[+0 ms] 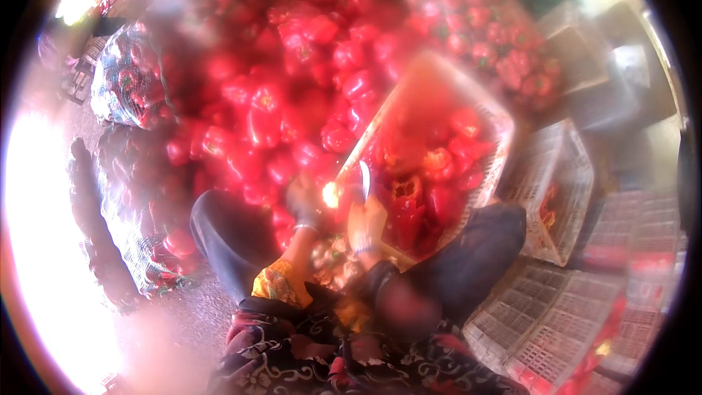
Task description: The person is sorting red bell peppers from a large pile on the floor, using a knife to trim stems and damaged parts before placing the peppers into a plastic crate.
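In the head view, the right hand (367, 224) has its fingers closed round a knife (365, 175), its curved blade pointing away. The left hand (303, 201) is near it on the left, too blurry to tell how its fingers are. Red peppers (263, 113) lie in a big far pile; more sit in the crate (503, 148) on the right.

Produce-handling workspace, big heap of red peppers (263, 121), bulging mesh sacks (126, 77), slatted plastic crates (563, 318) alongside
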### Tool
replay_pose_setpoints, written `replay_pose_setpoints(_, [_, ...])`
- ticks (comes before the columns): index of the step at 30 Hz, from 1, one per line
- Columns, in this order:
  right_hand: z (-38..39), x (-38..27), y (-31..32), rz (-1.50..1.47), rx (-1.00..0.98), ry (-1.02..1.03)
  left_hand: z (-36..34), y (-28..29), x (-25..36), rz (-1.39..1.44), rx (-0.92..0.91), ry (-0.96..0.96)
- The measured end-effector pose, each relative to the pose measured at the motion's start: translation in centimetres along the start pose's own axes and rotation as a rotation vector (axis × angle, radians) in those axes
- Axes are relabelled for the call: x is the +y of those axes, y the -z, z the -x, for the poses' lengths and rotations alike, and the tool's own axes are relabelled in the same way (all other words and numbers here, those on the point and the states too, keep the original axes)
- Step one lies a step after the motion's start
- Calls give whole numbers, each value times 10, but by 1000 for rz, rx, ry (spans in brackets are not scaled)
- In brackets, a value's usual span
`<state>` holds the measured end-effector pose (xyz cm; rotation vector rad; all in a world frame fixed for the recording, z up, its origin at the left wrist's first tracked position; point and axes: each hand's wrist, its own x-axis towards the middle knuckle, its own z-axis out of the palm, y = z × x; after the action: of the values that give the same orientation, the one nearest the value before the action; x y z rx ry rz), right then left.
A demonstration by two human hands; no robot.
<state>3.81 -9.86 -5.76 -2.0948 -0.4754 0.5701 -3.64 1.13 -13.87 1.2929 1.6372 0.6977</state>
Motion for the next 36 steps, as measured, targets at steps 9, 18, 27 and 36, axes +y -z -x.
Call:
replay_pose_setpoints(9, [-39, 89, -85, 43, 275, 129, -10, 15, 2, -230, 13, 58])
replay_pose_setpoints(18, [-94, 38, -7, -326, 598, -54, -3, 41, 45, -311, 5, -196])
replay_pose_setpoints(27, [-50, 9, 252, -549, 288, -72, 98, -48, 127, -38, -642, -569])
replay_pose_setpoints(36, [-20, 48, 221, -29, 211, 144, 158, -55, 123, -113, -697, -858])
